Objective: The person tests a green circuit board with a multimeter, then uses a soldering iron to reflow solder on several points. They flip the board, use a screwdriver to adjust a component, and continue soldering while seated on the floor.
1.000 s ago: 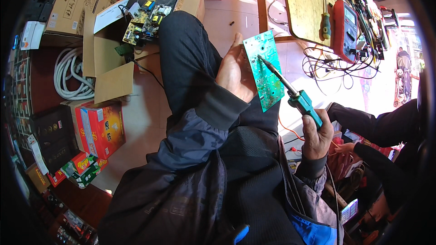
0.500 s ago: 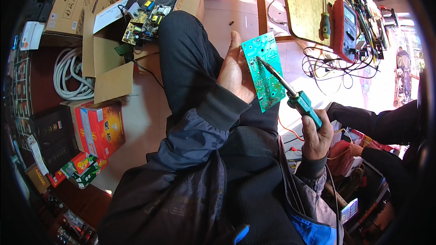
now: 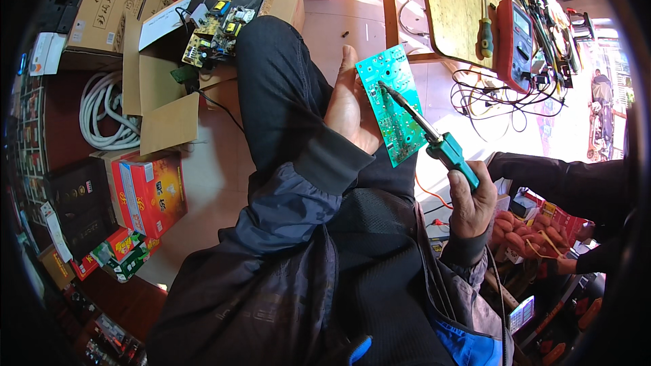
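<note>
My left hand (image 3: 348, 112) grips a green circuit board (image 3: 395, 116) by its left edge, holding it tilted over my lap with the thumb pointing up. Its fingers are partly hidden behind the board. In my right hand (image 3: 471, 198) is a soldering iron (image 3: 444, 149) with a green handle and a dark tip. The tip meets the upper left part of the board, or hovers just over it; which of these I cannot tell. A grey cord hangs down below my right hand.
An open carton (image 3: 169, 88) at the left stands near bare circuit boards (image 3: 227, 27). A wooden table (image 3: 461, 13) at the upper right bears a screwdriver (image 3: 486, 37) and a red multimeter (image 3: 519, 44), with tangled cables below. Another person's hand (image 3: 565, 266) is near reddish sausage-shaped items (image 3: 525, 234) at the right.
The board has shifted slightly up and left, and the iron's tip with it. At the right, the other person's hand has moved down and right, exposing the reddish items.
</note>
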Demonstrator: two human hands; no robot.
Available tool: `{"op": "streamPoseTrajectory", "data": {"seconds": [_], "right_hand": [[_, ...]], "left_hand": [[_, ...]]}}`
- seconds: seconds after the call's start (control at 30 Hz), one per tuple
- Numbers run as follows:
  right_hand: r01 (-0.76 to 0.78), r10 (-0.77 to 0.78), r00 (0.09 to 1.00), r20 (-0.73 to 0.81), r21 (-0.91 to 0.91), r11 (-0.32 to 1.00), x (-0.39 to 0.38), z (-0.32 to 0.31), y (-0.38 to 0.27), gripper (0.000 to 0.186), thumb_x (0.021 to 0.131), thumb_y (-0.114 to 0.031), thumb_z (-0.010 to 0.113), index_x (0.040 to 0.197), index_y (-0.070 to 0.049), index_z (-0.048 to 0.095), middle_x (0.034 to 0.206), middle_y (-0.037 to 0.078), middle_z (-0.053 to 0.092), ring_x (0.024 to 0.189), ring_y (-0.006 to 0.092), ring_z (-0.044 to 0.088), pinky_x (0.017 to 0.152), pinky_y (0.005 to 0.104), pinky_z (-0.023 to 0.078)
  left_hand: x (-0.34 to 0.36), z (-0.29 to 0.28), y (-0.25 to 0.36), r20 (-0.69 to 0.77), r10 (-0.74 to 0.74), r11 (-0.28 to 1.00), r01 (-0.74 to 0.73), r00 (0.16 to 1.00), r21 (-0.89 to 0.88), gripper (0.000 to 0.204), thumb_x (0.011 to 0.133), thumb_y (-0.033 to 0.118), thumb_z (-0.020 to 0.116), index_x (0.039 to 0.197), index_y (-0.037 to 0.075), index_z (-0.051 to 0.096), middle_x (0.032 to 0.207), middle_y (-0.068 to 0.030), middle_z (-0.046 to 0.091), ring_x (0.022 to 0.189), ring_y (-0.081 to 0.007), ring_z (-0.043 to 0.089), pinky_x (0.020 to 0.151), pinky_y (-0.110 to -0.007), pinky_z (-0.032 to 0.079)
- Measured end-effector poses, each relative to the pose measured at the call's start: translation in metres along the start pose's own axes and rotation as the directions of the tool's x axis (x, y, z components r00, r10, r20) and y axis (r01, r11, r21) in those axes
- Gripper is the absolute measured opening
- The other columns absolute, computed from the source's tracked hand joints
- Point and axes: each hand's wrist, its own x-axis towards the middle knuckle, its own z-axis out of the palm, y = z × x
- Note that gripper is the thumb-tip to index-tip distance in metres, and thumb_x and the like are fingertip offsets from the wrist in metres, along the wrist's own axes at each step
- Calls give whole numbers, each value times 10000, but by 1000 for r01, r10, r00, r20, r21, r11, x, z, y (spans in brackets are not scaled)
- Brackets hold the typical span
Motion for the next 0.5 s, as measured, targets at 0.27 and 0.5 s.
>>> {"op": "streamPoseTrajectory", "data": {"seconds": [0.27,0.5], "right_hand": [[28,-28,1000,-1,2,1000,-1,0,1,266,973,-212,757,985,32,653,729,9,584,688,75,496,629,248,406],[4,-5,1000,5,11,1000,-1,-1,0,259,975,-205,755,997,33,655,738,3,586,692,73,494,635,245,405]], "left_hand": [[3,-2,-1,-60,70,997,-70,996,17,739,1006,686,480,1353,45,601,1246,-246,676,1156,-418,675,990,-712,524],[3,-3,1,-9,37,999,-37,999,-17,728,993,682,518,1318,40,625,1219,-239,689,1084,-415,705,972,-706,538]]}}
